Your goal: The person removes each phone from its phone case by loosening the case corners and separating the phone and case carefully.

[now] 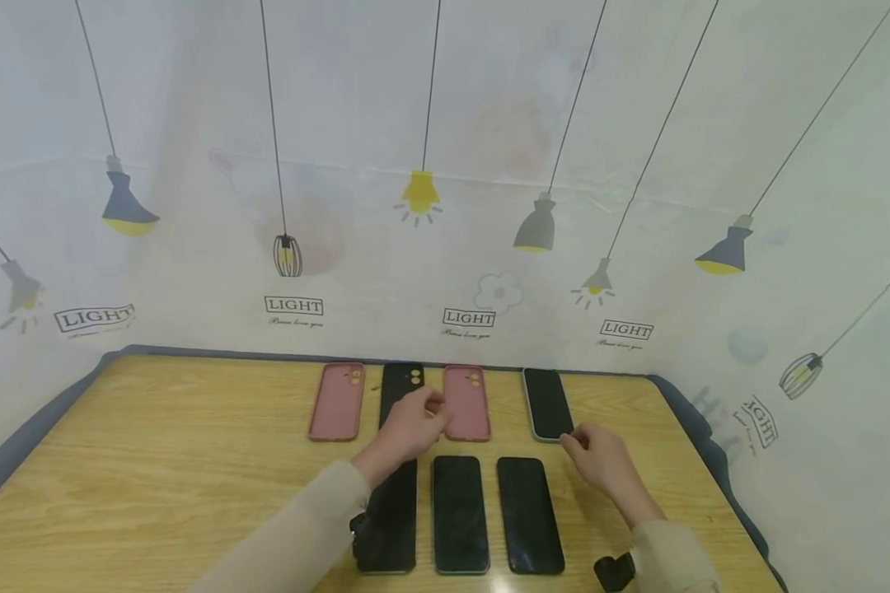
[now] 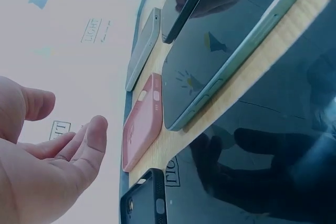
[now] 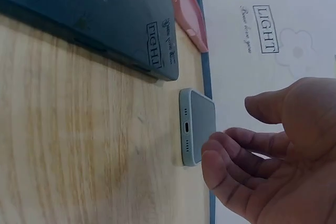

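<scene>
My left hand (image 1: pixel 414 424) hovers over a black phone case (image 1: pixel 395 387) and the left side of a pink phone case (image 1: pixel 469 412). In the left wrist view its thumb and fingers (image 2: pixel 95 135) are apart, holding nothing. My right hand (image 1: pixel 601 461) is beside the near end of a phone in a pale grey-green case (image 1: pixel 548 403). The right wrist view shows its fingers loosely bent and its thumb apart from them; whether a fingertip touches the phone (image 3: pixel 197 129) I cannot tell. Three dark-screened phones lie nearer me: left (image 1: pixel 393 535), middle (image 1: pixel 461 515), right (image 1: pixel 530 515).
Another pink phone case (image 1: pixel 336 402) lies at the back, left of the black one. Everything lies on a wooden table (image 1: pixel 156 461) whose far edge meets a white cloth wall (image 1: pixel 371 329) printed with hanging lamps.
</scene>
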Demonstrator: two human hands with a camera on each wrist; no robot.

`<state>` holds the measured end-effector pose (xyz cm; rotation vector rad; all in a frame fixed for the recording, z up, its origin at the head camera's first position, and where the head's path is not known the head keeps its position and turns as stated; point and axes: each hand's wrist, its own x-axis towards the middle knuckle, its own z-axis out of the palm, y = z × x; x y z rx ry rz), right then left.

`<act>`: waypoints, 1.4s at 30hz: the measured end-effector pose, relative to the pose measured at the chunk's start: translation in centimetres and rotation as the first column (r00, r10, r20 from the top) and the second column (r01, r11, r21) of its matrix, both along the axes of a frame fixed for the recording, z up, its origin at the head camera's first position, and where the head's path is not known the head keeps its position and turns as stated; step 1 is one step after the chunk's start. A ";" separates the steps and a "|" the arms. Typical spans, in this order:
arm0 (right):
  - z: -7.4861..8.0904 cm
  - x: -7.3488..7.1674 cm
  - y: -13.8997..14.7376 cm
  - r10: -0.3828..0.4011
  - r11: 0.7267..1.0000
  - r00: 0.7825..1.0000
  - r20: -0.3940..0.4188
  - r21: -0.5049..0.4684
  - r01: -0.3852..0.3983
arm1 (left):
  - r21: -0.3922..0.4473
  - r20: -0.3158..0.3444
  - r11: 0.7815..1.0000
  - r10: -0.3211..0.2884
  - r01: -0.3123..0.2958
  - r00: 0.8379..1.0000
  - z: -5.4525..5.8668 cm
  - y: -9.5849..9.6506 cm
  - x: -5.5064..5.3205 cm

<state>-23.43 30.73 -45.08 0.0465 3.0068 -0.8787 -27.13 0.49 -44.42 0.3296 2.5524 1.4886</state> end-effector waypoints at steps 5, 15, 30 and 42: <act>-0.1 -0.8 0.0 -0.024 0.999 1.000 -0.011 0.036 0.024 | 0.008 -0.032 1.000 -0.024 0.024 0.999 0.1 -0.1 0.8; -1.2 -2.4 0.1 -0.062 0.996 0.997 0.037 0.068 0.059 | 0.028 -0.053 0.998 -0.048 0.050 0.997 -0.3 -0.2 2.3; -2.0 -3.9 -1.8 -0.102 0.971 0.987 0.124 0.230 0.071 | 0.062 -0.043 0.994 -0.091 0.094 0.995 -0.2 0.3 3.8; -2.3 -5.1 -2.2 -0.181 0.967 0.975 0.130 0.205 0.152 | 0.055 -0.056 0.992 -0.106 0.109 0.993 -0.2 0.0 3.9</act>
